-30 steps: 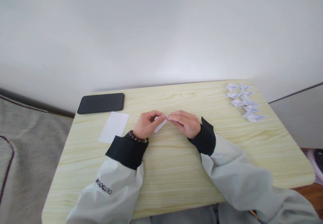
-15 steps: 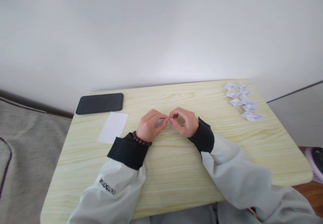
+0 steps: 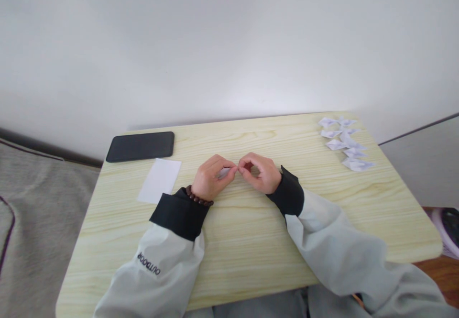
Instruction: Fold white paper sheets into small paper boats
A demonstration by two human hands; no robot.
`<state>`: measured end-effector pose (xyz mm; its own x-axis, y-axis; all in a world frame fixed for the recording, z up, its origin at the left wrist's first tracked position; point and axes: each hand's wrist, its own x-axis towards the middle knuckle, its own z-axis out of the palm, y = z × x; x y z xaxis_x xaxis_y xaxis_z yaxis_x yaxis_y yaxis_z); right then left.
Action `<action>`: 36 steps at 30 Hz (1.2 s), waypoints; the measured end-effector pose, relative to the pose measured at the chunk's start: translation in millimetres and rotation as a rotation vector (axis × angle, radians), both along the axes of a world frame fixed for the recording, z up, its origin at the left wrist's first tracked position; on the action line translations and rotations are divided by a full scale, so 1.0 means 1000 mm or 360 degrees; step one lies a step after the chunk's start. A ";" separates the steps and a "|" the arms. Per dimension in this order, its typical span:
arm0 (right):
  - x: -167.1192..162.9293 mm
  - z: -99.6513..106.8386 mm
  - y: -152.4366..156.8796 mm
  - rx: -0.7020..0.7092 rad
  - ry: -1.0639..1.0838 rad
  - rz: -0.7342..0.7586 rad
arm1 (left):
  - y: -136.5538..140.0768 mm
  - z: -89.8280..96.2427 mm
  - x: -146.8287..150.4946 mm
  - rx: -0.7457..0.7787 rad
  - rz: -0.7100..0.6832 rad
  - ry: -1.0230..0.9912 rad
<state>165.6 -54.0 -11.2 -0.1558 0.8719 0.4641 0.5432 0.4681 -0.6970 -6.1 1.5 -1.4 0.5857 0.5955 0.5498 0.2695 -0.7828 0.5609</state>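
Over the middle of the table, my left hand (image 3: pixel 214 177) pinches a small piece of white folded paper (image 3: pixel 224 172), mostly hidden behind the fingers. My right hand (image 3: pixel 261 172) meets it, thumb and forefinger pressed together at the paper's right end, right against the left fingertips. Exactly how the paper is folded cannot be seen. To the left of my left wrist a flat white sheet of paper (image 3: pixel 159 180) lies on the table.
A black phone (image 3: pixel 140 147) lies at the table's back left, just behind the white sheet. Several folded white paper figures (image 3: pixel 347 141) sit in two rows at the back right of the wooden table (image 3: pixel 251 251). A pale wall (image 3: pixel 229 45) stands behind it.
Both hands stay pinched at the same spot, with only a slight shift of the fingertips. The whole view has drifted a little.
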 end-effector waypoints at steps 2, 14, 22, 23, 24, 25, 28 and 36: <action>0.000 0.000 0.000 -0.0013 -0.0014 0.0016 | 0.000 0.001 0.000 -0.0029 -0.0007 0.0018; 0.015 0.000 0.005 -0.0173 -0.0009 0.0122 | 0.007 0.005 -0.008 -0.0406 0.0115 0.0052; 0.017 0.004 0.003 -0.0298 0.0133 0.0074 | 0.009 0.003 -0.008 -0.0435 0.0045 0.0075; 0.016 0.004 0.003 -0.0297 0.0142 0.0080 | 0.008 0.003 -0.007 -0.0427 0.0044 0.0091; 0.015 0.005 0.003 -0.0293 0.0147 0.0084 | 0.008 0.003 -0.007 -0.0418 0.0041 0.0108; 0.014 0.005 0.003 -0.0285 0.0144 0.0087 | 0.007 0.003 -0.006 -0.0407 0.0034 0.0124; 0.010 0.004 0.003 -0.0246 0.0078 0.0057 | 0.006 0.004 -0.005 -0.0379 -0.0019 0.0152; 0.011 0.002 0.003 -0.0235 0.0266 -0.0216 | 0.009 -0.010 -0.004 -0.0740 0.0155 -0.0224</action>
<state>176.1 -51.0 -9.6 0.0350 0.9399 0.3398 0.4657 0.2855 -0.8376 -10.5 10.1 -11.1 0.4546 0.8447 0.2824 0.2255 -0.4159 0.8810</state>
